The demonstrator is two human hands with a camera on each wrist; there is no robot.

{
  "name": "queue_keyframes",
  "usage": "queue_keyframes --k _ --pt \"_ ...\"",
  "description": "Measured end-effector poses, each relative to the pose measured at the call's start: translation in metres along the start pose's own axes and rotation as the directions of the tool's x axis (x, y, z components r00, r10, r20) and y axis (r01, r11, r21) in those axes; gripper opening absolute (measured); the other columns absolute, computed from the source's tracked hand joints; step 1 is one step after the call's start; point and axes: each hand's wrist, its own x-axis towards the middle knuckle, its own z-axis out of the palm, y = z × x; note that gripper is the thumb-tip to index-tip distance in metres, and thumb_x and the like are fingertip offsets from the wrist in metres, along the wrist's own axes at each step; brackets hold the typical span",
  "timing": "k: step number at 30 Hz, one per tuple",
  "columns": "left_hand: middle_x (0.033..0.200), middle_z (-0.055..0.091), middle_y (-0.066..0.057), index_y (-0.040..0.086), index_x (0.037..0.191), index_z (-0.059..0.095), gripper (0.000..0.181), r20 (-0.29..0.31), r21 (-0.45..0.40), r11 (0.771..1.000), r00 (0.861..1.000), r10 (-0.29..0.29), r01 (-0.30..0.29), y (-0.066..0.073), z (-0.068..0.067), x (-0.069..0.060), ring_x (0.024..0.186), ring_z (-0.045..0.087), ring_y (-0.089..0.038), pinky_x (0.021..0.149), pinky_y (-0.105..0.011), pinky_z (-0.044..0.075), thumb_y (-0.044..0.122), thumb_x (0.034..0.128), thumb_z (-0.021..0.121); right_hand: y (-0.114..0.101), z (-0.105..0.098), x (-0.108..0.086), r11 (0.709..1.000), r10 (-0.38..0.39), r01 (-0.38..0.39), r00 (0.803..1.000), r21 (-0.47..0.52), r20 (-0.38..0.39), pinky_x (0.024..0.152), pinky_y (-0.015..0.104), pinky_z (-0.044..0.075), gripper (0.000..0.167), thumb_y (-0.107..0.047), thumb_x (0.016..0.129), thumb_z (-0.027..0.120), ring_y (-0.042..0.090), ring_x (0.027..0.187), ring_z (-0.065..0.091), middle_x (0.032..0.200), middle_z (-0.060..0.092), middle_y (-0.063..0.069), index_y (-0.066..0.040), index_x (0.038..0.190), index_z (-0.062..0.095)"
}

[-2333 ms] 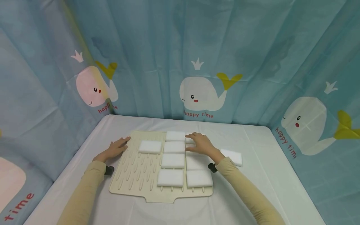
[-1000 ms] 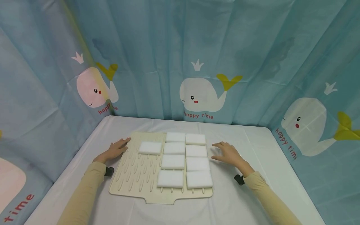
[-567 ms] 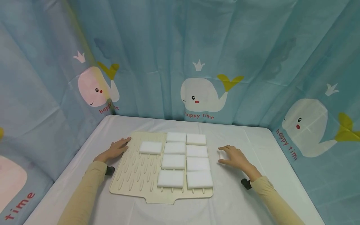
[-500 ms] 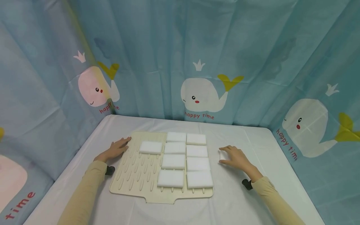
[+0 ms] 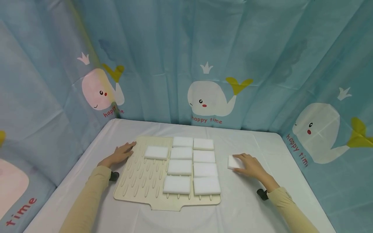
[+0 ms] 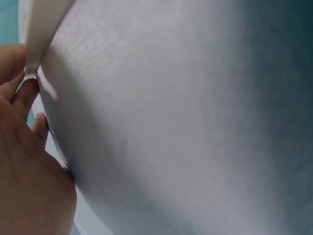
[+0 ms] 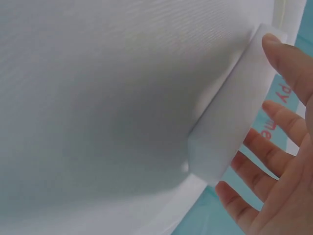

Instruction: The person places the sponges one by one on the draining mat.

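To the right of the beige ridged draining mat (image 5: pixel 140 194), my right hand (image 5: pixel 251 166) holds a white sponge block (image 5: pixel 232 162) between thumb and fingers. The right wrist view has the thumb on the near side of the sponge (image 7: pixel 232 117) and the other fingers along its far edge. Whether it is lifted off the cloth I cannot tell. My left hand (image 5: pixel 119 154) rests at the mat's left edge, fingers fairly straight and touching the rim. On the mat, two columns of white sponges (image 5: pixel 179 167) fill the right half. A single sponge (image 5: pixel 156 152) lies further left.
A white cloth (image 5: pixel 242 207) covers the table. Rows of raised ridges (image 5: pixel 144 181) show on the mat's left part. Behind and at both sides hangs a blue curtain (image 5: pixel 163 64) with printed whales.
My right hand left the mat's right columns, moved right over the loose sponge and now grips it, shifted slightly toward me. The left hand stays at the mat's edge.
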Motion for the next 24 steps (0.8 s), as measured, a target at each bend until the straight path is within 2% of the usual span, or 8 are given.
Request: queue_keyframes --k 5,12,24 --pt "0.149 0.021 -0.026 -0.001 0.144 0.026 0.056 0.001 0.006 1.000 1.000 0.014 -0.014 0.004 -0.002 -0.001 0.136 0.007 -0.050 0.102 -0.069 -0.010 0.027 0.0982 0.044 0.007 -0.002 -0.007 1.000 0.012 -0.012 1.000 0.008 -0.007 0.075 0.052 0.046 0.062 -0.039 0.077 0.074 0.036 0.103 0.056 0.118 0.058 0.017 -0.009 0.127 0.055" --pt "0.148 0.022 -0.027 -0.003 0.143 0.027 0.056 0.002 0.005 0.999 0.999 0.036 -0.036 0.002 -0.002 0.000 0.135 0.008 -0.051 0.101 -0.070 -0.009 0.025 0.0977 0.045 0.016 -0.004 -0.016 1.000 0.014 -0.014 1.000 0.028 -0.006 0.076 0.053 0.047 0.063 -0.039 0.076 0.074 0.035 0.103 0.056 0.119 0.058 0.017 -0.010 0.129 0.054" --pt "0.148 0.022 -0.027 -0.002 0.143 0.027 0.056 -0.001 0.004 1.000 1.000 0.017 -0.017 0.003 -0.001 0.000 0.136 0.008 -0.051 0.102 -0.070 -0.009 0.025 0.0978 0.044 0.015 -0.010 -0.017 1.000 -0.011 0.012 0.999 0.028 -0.039 0.075 0.054 0.047 0.058 -0.034 0.078 0.074 0.037 0.100 0.056 0.118 0.058 0.018 -0.008 0.127 0.055"
